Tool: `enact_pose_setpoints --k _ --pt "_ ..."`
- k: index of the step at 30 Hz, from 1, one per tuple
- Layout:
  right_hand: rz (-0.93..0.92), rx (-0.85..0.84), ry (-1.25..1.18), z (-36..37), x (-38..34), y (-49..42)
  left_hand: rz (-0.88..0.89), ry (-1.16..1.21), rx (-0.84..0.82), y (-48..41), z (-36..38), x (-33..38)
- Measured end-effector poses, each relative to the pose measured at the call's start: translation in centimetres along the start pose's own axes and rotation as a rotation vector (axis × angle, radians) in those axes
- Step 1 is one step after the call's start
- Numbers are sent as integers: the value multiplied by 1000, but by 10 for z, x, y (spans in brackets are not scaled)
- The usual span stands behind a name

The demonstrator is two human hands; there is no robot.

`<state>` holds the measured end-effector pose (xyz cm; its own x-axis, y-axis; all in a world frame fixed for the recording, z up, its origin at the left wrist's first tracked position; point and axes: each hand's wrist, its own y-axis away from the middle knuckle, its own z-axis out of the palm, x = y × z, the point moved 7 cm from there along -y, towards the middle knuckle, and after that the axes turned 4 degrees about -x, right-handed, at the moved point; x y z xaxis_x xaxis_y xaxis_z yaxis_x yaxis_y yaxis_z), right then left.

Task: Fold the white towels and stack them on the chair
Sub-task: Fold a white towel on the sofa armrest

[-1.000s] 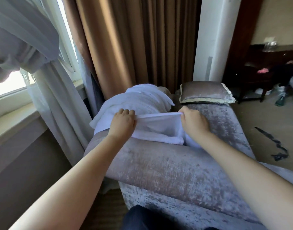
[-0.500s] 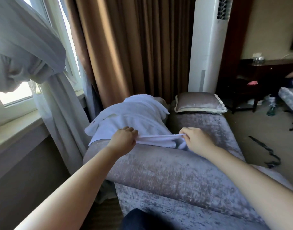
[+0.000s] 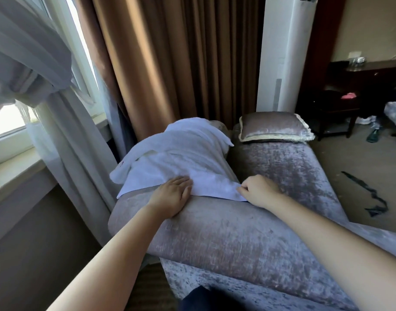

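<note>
Beside the window [image 3: 6,124], the white towels [image 3: 181,158] are heaped on the rounded arm of the chair [image 3: 237,243]. The near edge is pressed under the flat left hand [image 3: 172,196]; the near right corner is pinched by the right hand [image 3: 257,189]. Should that corner be tugged, the heap could be dragged off the sloping arm.

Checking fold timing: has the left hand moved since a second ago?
Yes. The left hand has dropped onto the chair arm, now flat on the towel edge.
</note>
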<state>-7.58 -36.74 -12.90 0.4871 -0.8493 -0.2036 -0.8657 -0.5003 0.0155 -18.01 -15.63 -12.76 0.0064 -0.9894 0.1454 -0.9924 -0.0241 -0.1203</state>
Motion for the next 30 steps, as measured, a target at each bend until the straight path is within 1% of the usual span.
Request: enact_pose_setpoints --k 2,4,7,9,11,12,14,17,18,20,23,24,27,30 --pt "-1 132 -8 -12 -14 -17 37 16 11 -4 -3 0" --pt "-57 204 -112 -18 -34 -36 58 38 54 -6 -12 -2" --pt "-118 245 -191 -18 -63 -62 61 103 224 -11 -37 -12" --pt "-88 256 -170 -14 -72 -77 63 53 358 -18 -59 -19" --pt "-54 268 -154 -9 -75 -88 32 -25 423 -31 -76 -28" --pt "-40 272 -150 -6 -74 -92 9 -62 433 -39 -82 -33" --pt "-12 268 -116 1 -71 -96 -61 -133 401 -56 -88 -44" --pt "50 235 -34 9 -60 -98 -225 -329 266 -75 -84 -60" --pt "59 240 -58 8 -55 -97 -268 -384 243 -78 -84 -64" --pt "52 276 -139 -3 -47 -96 -311 -420 237 -82 -86 -69" --pt "27 359 -163 -34 -39 -86 -309 -494 215 -83 -89 -69" --pt "23 385 -150 -47 -38 -81 -300 -507 229 -82 -92 -68" --pt "15 459 -103 -84 -36 -67 -236 -460 355 -73 -117 -57" --pt "-1 582 -123 -122 -29 -46 -170 -439 441 -60 -145 -36"
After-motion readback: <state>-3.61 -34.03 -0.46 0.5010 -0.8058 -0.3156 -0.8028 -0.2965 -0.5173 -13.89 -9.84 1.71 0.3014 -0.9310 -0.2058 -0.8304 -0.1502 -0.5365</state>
